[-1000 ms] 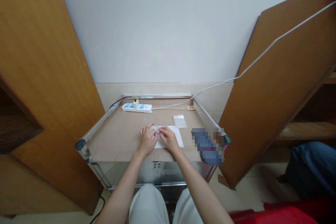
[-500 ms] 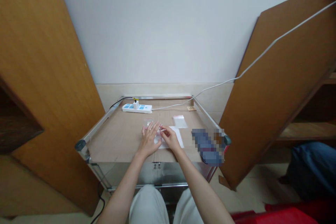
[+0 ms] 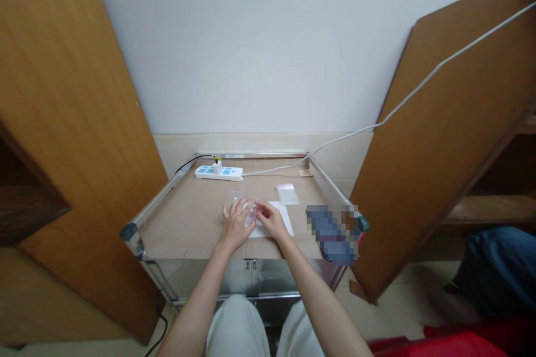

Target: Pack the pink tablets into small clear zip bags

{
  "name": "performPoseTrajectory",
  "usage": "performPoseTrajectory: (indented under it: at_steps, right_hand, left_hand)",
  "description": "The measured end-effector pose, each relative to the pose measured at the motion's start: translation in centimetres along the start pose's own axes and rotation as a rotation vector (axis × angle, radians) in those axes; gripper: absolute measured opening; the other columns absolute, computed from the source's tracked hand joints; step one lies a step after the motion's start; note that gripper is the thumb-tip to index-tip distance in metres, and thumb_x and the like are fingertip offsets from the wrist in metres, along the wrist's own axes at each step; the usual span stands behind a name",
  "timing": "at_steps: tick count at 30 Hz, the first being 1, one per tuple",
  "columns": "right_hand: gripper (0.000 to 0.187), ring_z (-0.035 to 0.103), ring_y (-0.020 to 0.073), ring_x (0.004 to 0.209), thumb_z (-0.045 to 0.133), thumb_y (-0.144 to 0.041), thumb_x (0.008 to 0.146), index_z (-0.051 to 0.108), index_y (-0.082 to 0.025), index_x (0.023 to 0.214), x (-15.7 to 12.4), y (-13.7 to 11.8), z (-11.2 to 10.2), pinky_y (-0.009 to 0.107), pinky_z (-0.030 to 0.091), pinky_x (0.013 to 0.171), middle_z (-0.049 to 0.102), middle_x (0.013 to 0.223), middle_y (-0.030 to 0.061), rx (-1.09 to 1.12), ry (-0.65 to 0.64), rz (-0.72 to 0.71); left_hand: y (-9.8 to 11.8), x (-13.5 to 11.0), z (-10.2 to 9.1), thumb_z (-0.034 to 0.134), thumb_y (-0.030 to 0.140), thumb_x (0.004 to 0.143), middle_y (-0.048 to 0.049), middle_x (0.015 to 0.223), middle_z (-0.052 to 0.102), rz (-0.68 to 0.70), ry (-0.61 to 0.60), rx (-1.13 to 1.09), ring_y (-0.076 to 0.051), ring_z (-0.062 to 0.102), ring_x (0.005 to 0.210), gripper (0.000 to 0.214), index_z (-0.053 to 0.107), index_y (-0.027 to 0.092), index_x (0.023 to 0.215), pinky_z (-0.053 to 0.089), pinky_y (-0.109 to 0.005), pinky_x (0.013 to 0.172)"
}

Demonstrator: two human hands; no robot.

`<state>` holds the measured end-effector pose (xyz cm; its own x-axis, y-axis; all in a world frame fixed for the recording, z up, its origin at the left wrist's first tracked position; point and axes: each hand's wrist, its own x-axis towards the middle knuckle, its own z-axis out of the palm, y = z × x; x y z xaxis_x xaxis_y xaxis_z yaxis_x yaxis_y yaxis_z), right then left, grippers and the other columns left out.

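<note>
Both my hands meet over a white sheet of paper (image 3: 283,213) on the cardboard-covered top. Between them is a small clear plastic bag (image 3: 253,213) with a pinkish edge, partly hidden by fingers. My left hand (image 3: 237,225) is on its left side, the index finger and thumb at the bag, the other fingers bent and apart. My right hand (image 3: 271,220) pinches the right edge with thumb and forefinger; something dark red shows beside its fingers, too small to name. Just beyond my left fingers lies another clear bag (image 3: 237,193). Behind the paper rests a stack of clear bags (image 3: 287,194).
A white power strip (image 3: 218,173) with a plug lies at the back left; its white cable (image 3: 343,136) runs off to the right. At the right edge is a blurred-out dark blue item (image 3: 333,237). A metal rail (image 3: 335,184) borders the top. Wooden panels stand on both sides.
My left hand has drawn slightly left and its fingers have bent more. The bag's pinkish edge now stands up between my hands. My right hand has barely moved.
</note>
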<state>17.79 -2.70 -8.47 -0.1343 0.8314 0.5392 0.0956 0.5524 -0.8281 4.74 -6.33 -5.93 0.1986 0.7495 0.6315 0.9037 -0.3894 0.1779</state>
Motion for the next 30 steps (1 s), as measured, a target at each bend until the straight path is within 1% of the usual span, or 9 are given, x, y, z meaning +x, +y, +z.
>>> performPoseTrajectory:
  at_steps: [6,9,12,16,20,25,27,28,30]
  right_hand:
    - [0.028,0.052,0.0166,0.089,0.057,-0.020,0.066,0.056,-0.020,0.094,0.0,-0.6,-0.2,0.031,0.040,0.081,0.057,0.094,0.0058,-0.086,-0.007,-0.097]
    - [0.031,0.048,0.0163,0.096,0.056,-0.016,0.066,0.054,-0.021,0.097,0.1,-0.9,-0.2,0.032,0.036,0.086,0.055,0.099,0.0057,-0.097,-0.012,-0.149]
    - [0.033,0.046,0.0159,0.101,0.053,-0.012,0.067,0.054,-0.021,0.098,0.1,-0.9,-0.2,0.032,0.033,0.090,0.052,0.103,0.0057,-0.097,-0.022,-0.164]
    - [0.034,0.044,0.0159,0.103,0.051,-0.010,0.067,0.054,-0.021,0.099,0.1,-0.8,-0.3,0.032,0.032,0.091,0.051,0.105,0.0061,-0.079,-0.032,-0.168]
    - [0.033,0.045,0.0162,0.102,0.050,-0.010,0.067,0.055,-0.021,0.099,0.1,-0.9,-0.3,0.033,0.032,0.090,0.051,0.105,0.0060,-0.050,-0.037,-0.156]
    - [0.023,0.049,0.0156,0.095,0.047,-0.013,0.070,0.060,-0.022,0.087,0.0,-1.2,-0.3,0.030,0.038,0.082,0.054,0.100,0.0053,-0.032,-0.039,-0.084]
    - [0.022,0.050,0.0158,0.093,0.045,-0.012,0.070,0.061,-0.021,0.080,0.1,-1.2,-0.5,0.029,0.040,0.079,0.055,0.098,0.0049,-0.040,-0.008,-0.063]
    - [0.021,0.050,0.0159,0.091,0.043,-0.011,0.069,0.061,-0.020,0.077,0.1,-1.1,-0.6,0.029,0.040,0.079,0.055,0.096,0.0049,-0.052,0.034,-0.055]
    - [0.021,0.050,0.0161,0.089,0.041,-0.010,0.068,0.059,-0.019,0.074,0.2,-0.9,-0.9,0.030,0.039,0.079,0.056,0.091,0.0049,-0.102,0.157,-0.033]
  left_hand:
    - [0.2,-0.1,-0.2,0.050,0.024,0.067,-0.0053,0.119,0.044,0.006,-0.006,0.009,-0.024,0.029,0.116,0.052,0.039,0.028,0.117,0.004,-0.051,0.096]
    - [0.4,-0.2,-0.4,0.050,0.023,0.067,-0.0047,0.122,0.042,0.003,-0.005,0.005,-0.024,0.028,0.117,0.052,0.038,0.028,0.117,0.001,-0.051,0.096]
    - [0.5,-0.2,-0.6,0.050,0.024,0.067,-0.0047,0.123,0.041,0.008,0.003,-0.001,-0.024,0.029,0.116,0.053,0.037,0.027,0.119,-0.001,-0.051,0.097]
    - [0.5,-0.1,-0.6,0.051,0.026,0.067,-0.0047,0.122,0.043,0.048,-0.007,-0.027,-0.023,0.030,0.116,0.057,0.034,0.026,0.121,-0.002,-0.050,0.098]
    - [0.3,-0.1,-0.4,0.052,0.028,0.067,-0.0054,0.118,0.046,0.065,-0.008,-0.052,-0.023,0.033,0.114,0.056,0.036,0.025,0.120,0.001,-0.048,0.099]
    - [0.0,-0.2,-0.1,0.052,0.030,0.068,-0.0054,0.111,0.051,0.044,-0.004,-0.081,-0.022,0.038,0.110,0.045,0.043,0.024,0.112,0.006,-0.047,0.099]
    - [-0.2,-0.2,0.1,0.052,0.032,0.068,-0.0061,0.109,0.052,0.033,0.002,-0.087,-0.022,0.039,0.109,0.042,0.045,0.023,0.108,0.009,-0.046,0.098]
    - [-0.2,-0.2,0.2,0.052,0.032,0.068,-0.0065,0.108,0.052,0.025,0.004,-0.090,-0.022,0.039,0.108,0.041,0.045,0.022,0.107,0.010,-0.046,0.098]
    - [-0.4,-0.2,0.5,0.052,0.033,0.067,-0.0068,0.106,0.052,0.010,0.003,-0.094,-0.022,0.040,0.106,0.040,0.045,0.021,0.105,0.013,-0.045,0.097]
